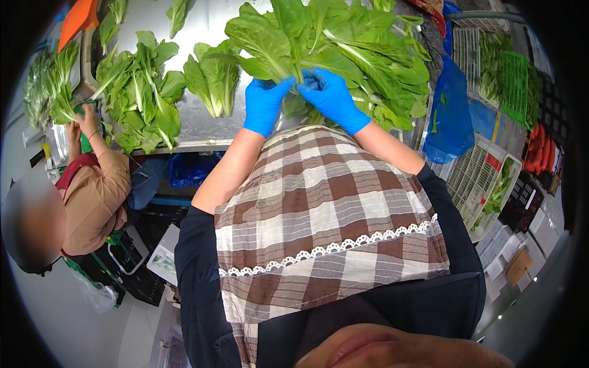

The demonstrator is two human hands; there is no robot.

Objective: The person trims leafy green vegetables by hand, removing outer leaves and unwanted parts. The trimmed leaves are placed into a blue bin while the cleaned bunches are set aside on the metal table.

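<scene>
Both of my hands wear blue gloves and meet at the stem end of a leafy green (271, 50) in front of my apron. My left hand (268, 103) pinches the base of its leaves between thumb and fingers. Close beside it, my right hand (333, 97) has curled fingers and thumb on the same stem end. A large heap of loose leafy greens (382, 69) lies to the right of the hands. A small bunch of greens (214, 80) rests on the metal table (198, 131) left of my left hand.
Another pile of greens (142, 92) lies further left, near a co-worker's hands (85, 122) holding greens. An orange plastic scoop or sheet (78, 23) is at upper left. A blue plastic bag (448, 115) hangs at the table's right edge. Crates (483, 179) with greens stand beyond.
</scene>
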